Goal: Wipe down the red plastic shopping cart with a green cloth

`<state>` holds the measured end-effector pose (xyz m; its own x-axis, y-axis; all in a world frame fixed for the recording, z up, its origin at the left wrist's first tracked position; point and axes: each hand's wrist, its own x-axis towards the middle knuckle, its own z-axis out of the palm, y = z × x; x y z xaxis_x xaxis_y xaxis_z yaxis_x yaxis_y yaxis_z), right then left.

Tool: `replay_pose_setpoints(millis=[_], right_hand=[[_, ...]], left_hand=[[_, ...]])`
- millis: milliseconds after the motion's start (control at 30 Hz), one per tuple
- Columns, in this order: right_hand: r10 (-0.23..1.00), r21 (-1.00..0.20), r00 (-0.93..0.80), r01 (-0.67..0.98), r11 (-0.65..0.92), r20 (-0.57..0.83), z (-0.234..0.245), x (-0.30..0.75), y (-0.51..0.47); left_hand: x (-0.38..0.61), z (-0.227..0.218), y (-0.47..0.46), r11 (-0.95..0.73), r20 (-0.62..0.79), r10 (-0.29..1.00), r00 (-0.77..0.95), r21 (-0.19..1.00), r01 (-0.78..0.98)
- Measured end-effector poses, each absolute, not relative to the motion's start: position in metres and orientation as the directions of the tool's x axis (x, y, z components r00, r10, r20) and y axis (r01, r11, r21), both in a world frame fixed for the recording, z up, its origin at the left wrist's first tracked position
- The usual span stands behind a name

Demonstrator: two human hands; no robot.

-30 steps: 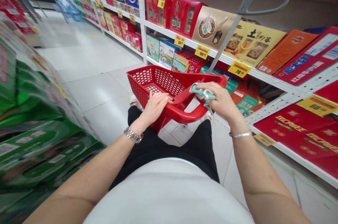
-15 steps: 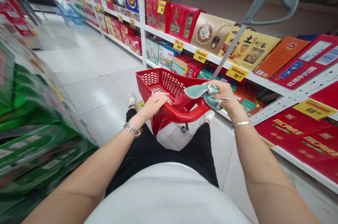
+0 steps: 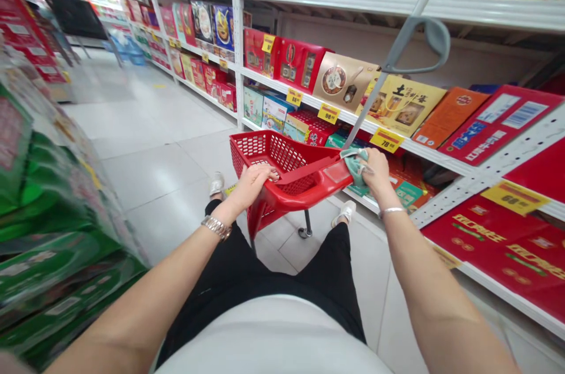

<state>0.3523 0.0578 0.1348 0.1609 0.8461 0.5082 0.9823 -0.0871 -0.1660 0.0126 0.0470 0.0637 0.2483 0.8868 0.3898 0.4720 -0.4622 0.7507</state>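
Note:
A red plastic shopping basket [image 3: 282,157] on wheels stands in front of my legs, tilted toward me. My left hand [image 3: 252,181] rests on its near rim, fingers curled over the edge. My right hand [image 3: 374,169] is closed on a teal cloth [image 3: 355,163] and presses it against the basket's right corner, at the foot of the grey pull handle [image 3: 412,47] that rises up to the right.
White shelves [image 3: 441,6] with red and gold gift boxes and yellow price tags run along the right. Stacks of green cartons [image 3: 53,233] stand on the left. The tiled aisle floor [image 3: 150,127] stretches ahead; a person stands far off at the top left.
The basket has moved away from me and lower in view. My right hand with the cloth slid from the near rim to the right corner by the handle's foot. The view tilted up.

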Motion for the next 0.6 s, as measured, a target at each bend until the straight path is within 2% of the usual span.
replay_pose_setpoints(millis=[67, 100, 200, 300, 367, 433, 533, 600], right_hand=[[0.822, -0.191, 0.097, 0.981, 0.015, 0.562, 0.128, 0.34, 0.05], [0.813, -0.213, 0.078, 0.975, 0.058, 0.577, 0.126, 0.333, 0.045], [0.767, -0.237, 0.043, 0.961, 0.144, 0.64, 0.127, 0.304, 0.031], [0.625, -0.135, 0.019, 0.981, 0.138, 0.78, 0.135, 0.274, 0.023], [0.575, -0.077, 0.005, 0.992, 0.1, 0.818, 0.141, 0.258, 0.022], [0.644, -0.037, -0.039, 0.994, 0.105, 0.764, 0.145, 0.246, 0.022], [0.791, -0.017, -0.141, 0.982, 0.188, 0.595, 0.147, 0.235, 0.014], [0.823, -0.029, -0.198, 0.967, 0.251, 0.533, 0.145, 0.232, 0.001]], left_hand=[[0.018, 0.076, 0.03, -0.459, 0.452, 0.88, 0.145, 0.734, 0.501], [0.021, 0.082, 0.02, -0.489, 0.487, 0.861, 0.145, 0.714, 0.501], [0.027, 0.101, -0.006, -0.586, 0.535, 0.802, 0.267, 0.616, 0.527], [0.026, 0.107, -0.018, -0.636, 0.566, 0.753, 0.337, 0.493, 0.593], [0.022, 0.105, -0.019, -0.665, 0.601, 0.714, 0.359, 0.421, 0.617], [0.019, 0.101, -0.017, -0.691, 0.637, 0.674, 0.374, 0.365, 0.624], [0.016, 0.096, -0.015, -0.713, 0.679, 0.631, 0.377, 0.315, 0.626], [0.013, 0.094, -0.014, -0.719, 0.697, 0.611, 0.374, 0.291, 0.631]])
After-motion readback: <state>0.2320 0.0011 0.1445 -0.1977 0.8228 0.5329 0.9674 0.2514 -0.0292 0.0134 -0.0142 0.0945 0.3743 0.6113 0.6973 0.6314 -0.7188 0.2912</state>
